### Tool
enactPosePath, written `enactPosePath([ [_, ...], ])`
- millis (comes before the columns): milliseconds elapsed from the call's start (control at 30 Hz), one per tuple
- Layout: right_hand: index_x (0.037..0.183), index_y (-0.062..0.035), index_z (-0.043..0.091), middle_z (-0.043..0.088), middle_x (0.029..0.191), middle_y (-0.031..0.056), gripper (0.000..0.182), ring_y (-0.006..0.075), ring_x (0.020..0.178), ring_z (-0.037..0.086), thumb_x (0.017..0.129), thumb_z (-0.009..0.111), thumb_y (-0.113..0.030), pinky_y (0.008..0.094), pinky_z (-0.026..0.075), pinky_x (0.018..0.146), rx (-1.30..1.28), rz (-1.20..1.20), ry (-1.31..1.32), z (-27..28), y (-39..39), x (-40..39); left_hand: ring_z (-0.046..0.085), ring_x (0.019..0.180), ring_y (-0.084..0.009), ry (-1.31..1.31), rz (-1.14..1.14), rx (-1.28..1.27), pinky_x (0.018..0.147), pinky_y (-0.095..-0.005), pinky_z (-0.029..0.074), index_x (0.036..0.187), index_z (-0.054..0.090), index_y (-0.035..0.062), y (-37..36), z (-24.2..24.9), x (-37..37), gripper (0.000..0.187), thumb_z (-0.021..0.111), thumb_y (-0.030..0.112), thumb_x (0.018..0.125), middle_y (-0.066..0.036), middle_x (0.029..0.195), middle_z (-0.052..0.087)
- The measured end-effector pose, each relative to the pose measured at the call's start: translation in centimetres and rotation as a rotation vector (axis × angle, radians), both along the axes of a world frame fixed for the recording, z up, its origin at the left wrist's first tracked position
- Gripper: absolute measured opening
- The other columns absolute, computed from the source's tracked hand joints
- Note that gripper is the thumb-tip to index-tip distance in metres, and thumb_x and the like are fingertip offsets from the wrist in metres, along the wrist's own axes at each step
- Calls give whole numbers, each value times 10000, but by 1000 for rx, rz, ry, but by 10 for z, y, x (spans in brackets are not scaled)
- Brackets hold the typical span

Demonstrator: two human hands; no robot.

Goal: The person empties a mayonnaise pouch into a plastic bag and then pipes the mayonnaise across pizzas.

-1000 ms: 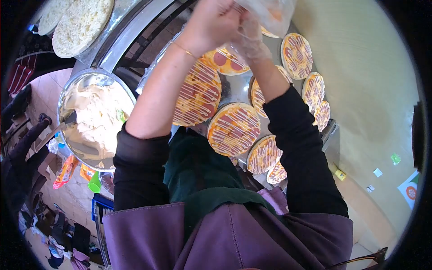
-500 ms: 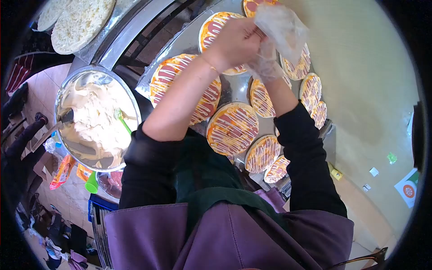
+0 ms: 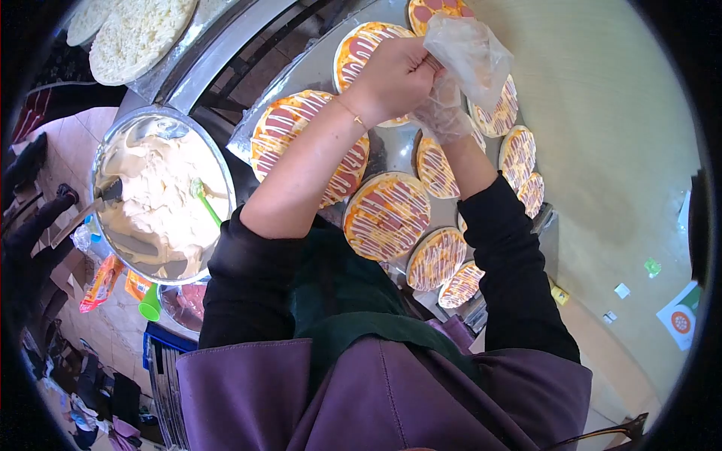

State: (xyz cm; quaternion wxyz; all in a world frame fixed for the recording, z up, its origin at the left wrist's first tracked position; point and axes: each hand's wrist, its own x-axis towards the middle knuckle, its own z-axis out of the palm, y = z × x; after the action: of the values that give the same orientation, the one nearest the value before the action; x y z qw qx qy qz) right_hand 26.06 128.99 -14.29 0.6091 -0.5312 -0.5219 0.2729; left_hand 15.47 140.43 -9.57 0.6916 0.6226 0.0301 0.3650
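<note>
My left hand (image 3: 397,78) is bare and closed, its thumb folded against the fingers. It meets my right hand (image 3: 445,101), which is covered in thin clear plastic like a disposable glove, loose at the wrist. A crumpled, whitish clear plastic bag (image 3: 474,56) bulges beyond the two hands; both appear closed on it, though the right fingers are partly hidden. Below the hands lie several round pizzas with sausage slices and white sauce stripes, among them a pizza (image 3: 386,216) close to me and a pizza (image 3: 282,135) beneath my left forearm.
To the left stands a metal bowl (image 3: 101,218) of pale cream with a green-handled brush (image 3: 203,199) and a spatula. Plain round bases (image 3: 143,37) lie at upper left. A green cup (image 3: 150,303) is below the bowl. Another person's legs (image 3: 45,225) show at far left.
My left hand has turned slightly and its fist sits a little lower. The plastic bag has shifted slightly downward; both hands stay together.
</note>
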Motion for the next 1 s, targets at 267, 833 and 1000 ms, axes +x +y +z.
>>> enactPosePath([
  [267,1472,-113,449,552,1394,68,550,204,1288,545,1000,651,-309,374,466,1083,-95,-177,-70,-16,-10,-4,653,837,-67,293,-194,26,690,-228,512,1127,718,28,56,12,-33,253,495,21,1007,-8,974,740],
  [833,1392,-96,543,635,1284,38,601,195,1149,632,870,829,-182,363,524,987,-165,-326,292,-56,39,-23,644,696,-145,238,-103,-74,658,-304,519,958,708,3,39,16,-39,165,548,44,961,-74,777,704],
  [1000,1382,-93,546,637,1272,36,571,193,1146,634,885,813,-177,361,525,984,-81,-243,518,-32,28,-27,623,688,-144,299,-146,-158,661,-313,511,948,701,-2,24,12,-34,165,539,31,954,-75,761,682],
])
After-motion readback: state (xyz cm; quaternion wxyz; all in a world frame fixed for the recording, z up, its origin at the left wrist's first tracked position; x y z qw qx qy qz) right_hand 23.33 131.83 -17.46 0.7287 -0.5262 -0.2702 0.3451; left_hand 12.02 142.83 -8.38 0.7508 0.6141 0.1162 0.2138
